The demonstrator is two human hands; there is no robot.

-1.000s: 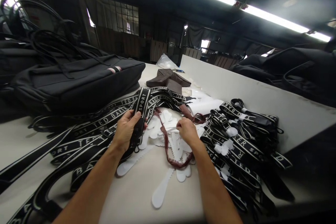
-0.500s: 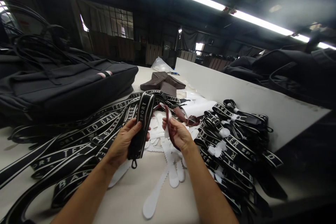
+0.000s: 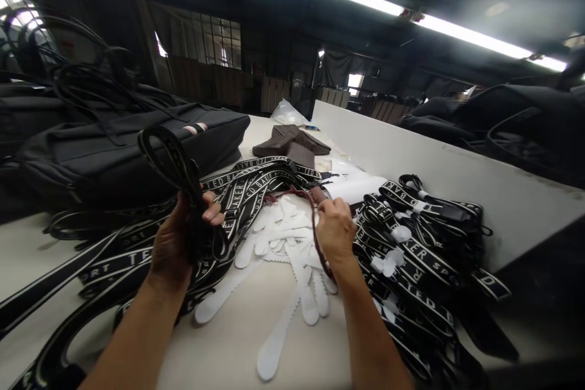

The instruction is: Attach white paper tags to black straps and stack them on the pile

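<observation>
My left hand (image 3: 170, 250) is wrapped round a folded black webbing strap (image 3: 167, 152), whose looped end stands up above my fingers. Over the middle of the table, my right hand (image 3: 337, 228) is closed on a thin brown strap (image 3: 314, 225), which curves from the far side down past my wrist. My fingertips are partly hidden. Between my hands lie white toothed plastic strips (image 3: 274, 332), heaped and overlapping. Loose black straps with white lettering (image 3: 256, 186) are piled beside my left hand. Folded, tied strap bundles (image 3: 411, 250) lie to the right of my right hand.
A large black bag (image 3: 137, 140) fills the left side. Dark brown folded pieces (image 3: 292, 139) and a clear plastic bag (image 3: 287, 113) lie at the back. A white panel (image 3: 439, 161) stands along the right, with black bags (image 3: 516, 122) behind it.
My left hand has moved left and turned, so the folded strap's loop now points up. My right hand has shifted right and turned over, with the brown strap now trailing in a long curve.
</observation>
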